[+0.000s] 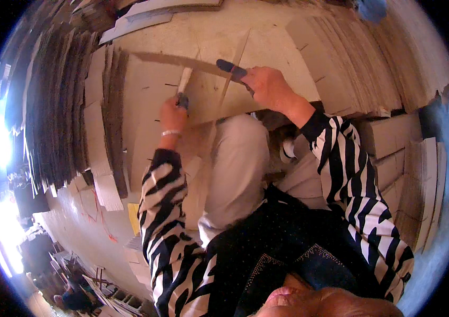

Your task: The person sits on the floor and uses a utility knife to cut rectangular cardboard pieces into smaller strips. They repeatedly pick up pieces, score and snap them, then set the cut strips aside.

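Thin cardboard strips cross one another in front of me. One long strip (163, 58) runs from the upper left toward my right hand (274, 91), and a narrow upright strip (227, 84) crosses it. Dark covers sit on some fingers of both hands. My right fingers are closed on the cardboard where these strips meet. Lower and to the left, my left hand (172, 117) is closed at the lower end of a pale cardboard strip (185, 81). Beneath the hands lies a wide slotted cardboard sheet (148, 111). My fingers partly hide the grips.
Tall stacks of cardboard stand on the left (58, 100) and right (353, 63). Beside my right arm are more cardboard pieces (427, 185). My bent knee (240, 153) is just below the work. Red string (100, 214) lies at the lower left.
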Motion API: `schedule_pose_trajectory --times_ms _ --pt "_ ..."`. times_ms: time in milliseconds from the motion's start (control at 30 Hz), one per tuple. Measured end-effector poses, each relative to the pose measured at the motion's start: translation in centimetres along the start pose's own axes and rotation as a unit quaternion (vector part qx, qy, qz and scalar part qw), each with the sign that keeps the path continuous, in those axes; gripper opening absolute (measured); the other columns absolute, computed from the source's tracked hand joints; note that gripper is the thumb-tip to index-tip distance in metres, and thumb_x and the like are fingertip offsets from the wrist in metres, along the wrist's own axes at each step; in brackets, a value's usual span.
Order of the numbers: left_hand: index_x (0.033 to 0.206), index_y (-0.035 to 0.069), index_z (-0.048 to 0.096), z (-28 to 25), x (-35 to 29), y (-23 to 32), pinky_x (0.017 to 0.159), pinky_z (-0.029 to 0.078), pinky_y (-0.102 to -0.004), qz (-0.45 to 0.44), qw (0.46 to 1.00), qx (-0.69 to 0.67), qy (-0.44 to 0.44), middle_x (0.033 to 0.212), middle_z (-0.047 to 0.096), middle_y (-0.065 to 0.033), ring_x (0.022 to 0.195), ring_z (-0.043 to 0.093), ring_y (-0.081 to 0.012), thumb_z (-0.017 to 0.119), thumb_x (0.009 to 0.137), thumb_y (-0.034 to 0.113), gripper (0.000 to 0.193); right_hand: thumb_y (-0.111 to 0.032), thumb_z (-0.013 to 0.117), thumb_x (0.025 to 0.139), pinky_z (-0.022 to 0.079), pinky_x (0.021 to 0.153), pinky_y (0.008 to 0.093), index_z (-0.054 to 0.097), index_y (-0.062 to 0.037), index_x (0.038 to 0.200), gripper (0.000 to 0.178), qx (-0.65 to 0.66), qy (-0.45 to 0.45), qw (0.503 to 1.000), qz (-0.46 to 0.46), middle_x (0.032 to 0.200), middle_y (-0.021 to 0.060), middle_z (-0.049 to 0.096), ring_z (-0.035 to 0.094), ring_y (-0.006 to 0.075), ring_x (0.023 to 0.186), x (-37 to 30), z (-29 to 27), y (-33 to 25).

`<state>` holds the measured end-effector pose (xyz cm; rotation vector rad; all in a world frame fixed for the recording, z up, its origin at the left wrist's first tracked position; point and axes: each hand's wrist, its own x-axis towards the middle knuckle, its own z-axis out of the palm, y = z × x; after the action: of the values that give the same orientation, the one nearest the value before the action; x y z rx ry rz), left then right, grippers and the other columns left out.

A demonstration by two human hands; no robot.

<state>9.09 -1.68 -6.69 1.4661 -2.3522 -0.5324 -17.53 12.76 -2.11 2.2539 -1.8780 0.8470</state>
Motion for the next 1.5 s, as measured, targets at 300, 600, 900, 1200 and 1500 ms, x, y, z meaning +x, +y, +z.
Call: schedule_pose_trajectory --times_ms 300,600,900,1200,1500 --pt "0.104 0.0 0.068 4.4 5.3 -2.6 0.069 0.048 -0.0324 -0.013 0.997 -0.059 0.044 0.082 0.068 -0.0153 0.075 0.064 -0.0193 0.052 0.081 0.007 0.029 -0.004 0.057 0.071 0.048 0.061 0.0424 0.061 -0.0139 0.102 0.033 -0.039 -0.023 0.998 0.035 0.083 0.0071 0.06 0.06 0.03 0.076 0.1 3.0 -0.3" --pt "0.113 0.003 0.064 -2.7 6.0 -2.4 0.07 0.05 -0.0291 -0.038 0.941 -0.318 -0.113 0.102 0.066 -0.006 0.088 0.064 -0.0181 0.047 0.092 0.017 0.03 -0.004 0.056 0.074 0.048 0.065 0.0456 0.058 -0.0154 0.11 0.037 -0.053 -0.093 0.986 0.126 0.085 0.0106 0.064 0.062 0.034 0.082 1.0 1.5 2.6" --pt "0.133 0.004 0.048 -5.4 -5.0 -0.6 0.096 0.041 -0.0325 0.063 0.976 -0.207 -0.024 0.115 0.06 -0.0088 0.109 0.054 -0.0184 0.044 0.096 0.026 0.043 -0.013 0.058 0.079 0.046 0.079 0.0465 0.056 -0.0068 0.111 0.033 -0.019 -0.055 0.954 0.295 0.101 0.019 0.061 0.057 0.0392 0.098 -2.2 -2.7 9.5" --pt "0.131 -0.003 0.046 2.4 -10.7 -1.7 0.094 0.042 -0.0341 -0.056 0.841 -0.521 0.135 0.114 0.059 -0.0126 0.107 0.055 -0.0229 0.043 0.095 0.023 0.044 -0.024 0.068 0.074 0.041 0.09 0.0493 0.057 -0.0042 0.113 0.045 -0.315 -0.001 0.884 0.345 0.122 0.0172 0.054 0.049 0.0366 0.114 -16.7 -6.5 12.1" --pt "0.101 0.004 0.064 0.8 0.0 2.2 0.079 0.049 -0.0409 0.009 0.997 -0.062 0.032 0.098 0.064 -0.0203 0.09 0.061 -0.0355 0.051 0.082 0.016 0.025 -0.02 0.065 0.079 0.047 0.069 0.0471 0.058 -0.005 0.102 0.029 -0.004 0.142 0.969 0.202 0.087 0.0234 0.062 0.059 0.0438 0.084 -3.6 -9.5 5.4"
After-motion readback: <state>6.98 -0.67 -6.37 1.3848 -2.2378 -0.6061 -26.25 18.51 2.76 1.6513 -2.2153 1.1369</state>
